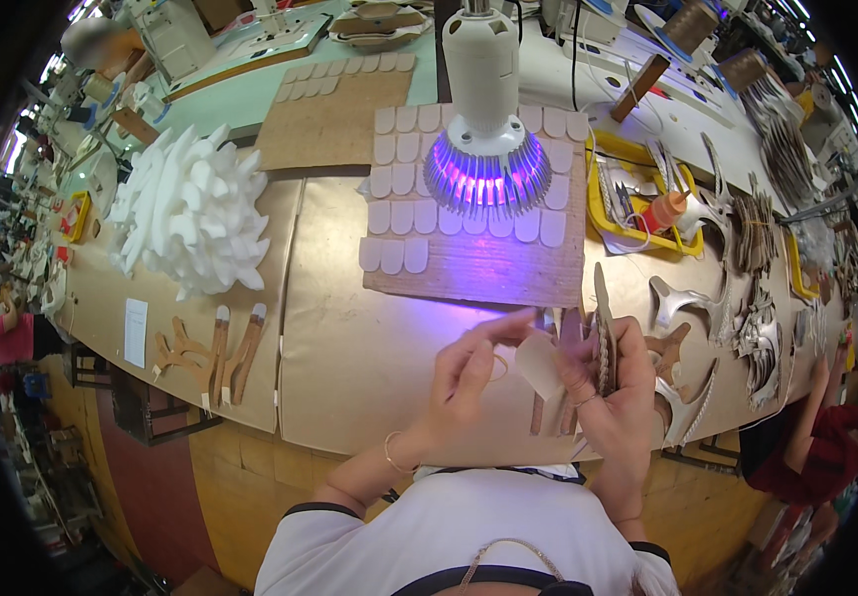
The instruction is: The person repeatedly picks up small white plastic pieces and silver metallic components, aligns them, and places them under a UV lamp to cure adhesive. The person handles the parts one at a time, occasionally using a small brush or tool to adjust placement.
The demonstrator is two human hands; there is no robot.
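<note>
Just below the wooden board, my right hand (616,397) is closed around brown and metallic strappy shoe-upper pieces (605,353), one with a braided edge. Its thumb presses against a pale tab with a rounded end (540,368), which hangs at the left of the straps. My left hand (468,372) is raised beside the tab, fingers loosely bent and thumb apart, with no thing visible in its grasp. The left index fingertip reaches the top of the straps; whether it touches them I cannot tell. Strap ends (536,415) dangle below, partly blurred.
A lamp (480,79) glowing violet hangs over a board (468,283) with rows of pale tabs. White foam shapes (190,209) are piled left, near brown strap pieces (235,358). A yellow basket (603,214) with tools and an orange bottle (663,212) stands right, beside silver straps (687,303).
</note>
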